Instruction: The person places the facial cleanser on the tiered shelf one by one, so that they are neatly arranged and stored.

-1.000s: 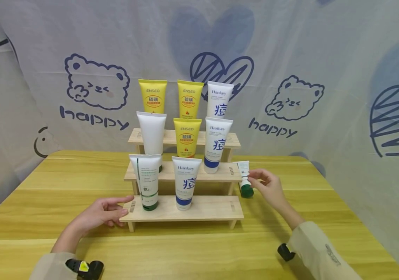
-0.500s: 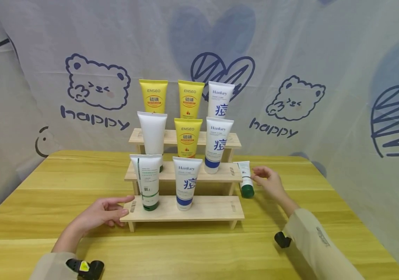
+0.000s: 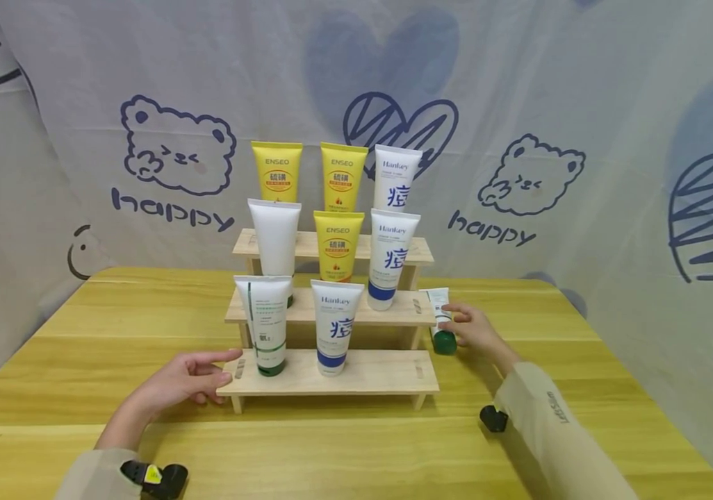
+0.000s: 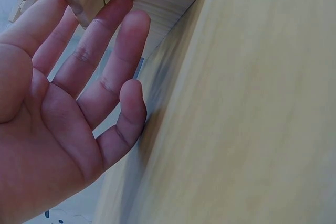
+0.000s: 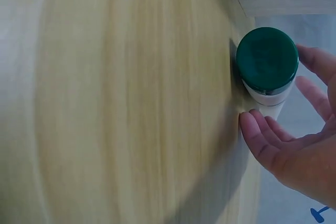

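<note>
In the head view, my left hand [image 3: 175, 382] holds the left end of the wooden three-tier display stand [image 3: 363, 378]. Thumb and index finger meet its corner, and the other fingers bend loosely under the shelf in the left wrist view. A white squeeze tube [image 3: 440, 316] with a green cap [image 5: 268, 59] lies on the table beside the stand's right side. Over it reaches my right hand [image 3: 475, 333], thumb and index fingertips on its upper face. From the right wrist, the remaining fingers extend loosely along the tube's side.
Yellow tubes [image 3: 338, 246] and white tubes [image 3: 336, 326] stand cap-down on the three tiers. The lowest tier carries two, both left of its right end. A wood-grain table [image 3: 331, 451] lies beneath, with a printed curtain [image 3: 306, 83] behind it.
My right hand drew slightly back from the lying tube, then came left onto it again. My left hand keeps its place at the stand; the tubes stay put.
</note>
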### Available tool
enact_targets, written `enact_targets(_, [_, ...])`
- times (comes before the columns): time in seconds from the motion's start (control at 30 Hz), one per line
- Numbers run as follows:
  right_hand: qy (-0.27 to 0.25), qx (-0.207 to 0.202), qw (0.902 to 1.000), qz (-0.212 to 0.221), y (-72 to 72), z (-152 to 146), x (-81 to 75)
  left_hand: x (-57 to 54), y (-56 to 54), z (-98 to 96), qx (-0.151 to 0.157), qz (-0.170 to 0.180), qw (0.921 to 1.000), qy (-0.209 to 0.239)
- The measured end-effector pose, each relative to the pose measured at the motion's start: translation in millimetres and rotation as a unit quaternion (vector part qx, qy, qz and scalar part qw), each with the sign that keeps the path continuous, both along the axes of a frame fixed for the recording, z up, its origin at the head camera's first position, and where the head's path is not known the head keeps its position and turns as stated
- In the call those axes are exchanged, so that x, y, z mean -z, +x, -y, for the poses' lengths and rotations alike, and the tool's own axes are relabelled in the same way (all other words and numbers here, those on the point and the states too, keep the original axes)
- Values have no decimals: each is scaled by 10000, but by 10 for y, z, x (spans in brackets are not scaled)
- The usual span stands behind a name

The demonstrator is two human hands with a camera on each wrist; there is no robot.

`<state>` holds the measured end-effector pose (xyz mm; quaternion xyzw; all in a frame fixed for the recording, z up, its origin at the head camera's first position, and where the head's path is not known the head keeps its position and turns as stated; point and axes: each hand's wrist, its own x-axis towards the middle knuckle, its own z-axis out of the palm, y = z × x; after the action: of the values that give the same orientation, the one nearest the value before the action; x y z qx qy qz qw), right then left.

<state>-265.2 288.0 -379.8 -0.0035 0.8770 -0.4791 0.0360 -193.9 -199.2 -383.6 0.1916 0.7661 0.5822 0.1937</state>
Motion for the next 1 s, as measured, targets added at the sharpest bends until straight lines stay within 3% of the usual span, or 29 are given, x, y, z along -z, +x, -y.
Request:
enact_targets(0.23, [-32,-133,9998,135,-26,30,35,8,-2,-5,-10,0,10000,7])
enact_targets(0.8, [-409,417,9983,49,38,70,28,10,-18,-7,18,-1,10000,1])
enact_targets(1.0, [-1321,654,9886,312,118,45,-5,9,-15,0,53,-32,10000,15])
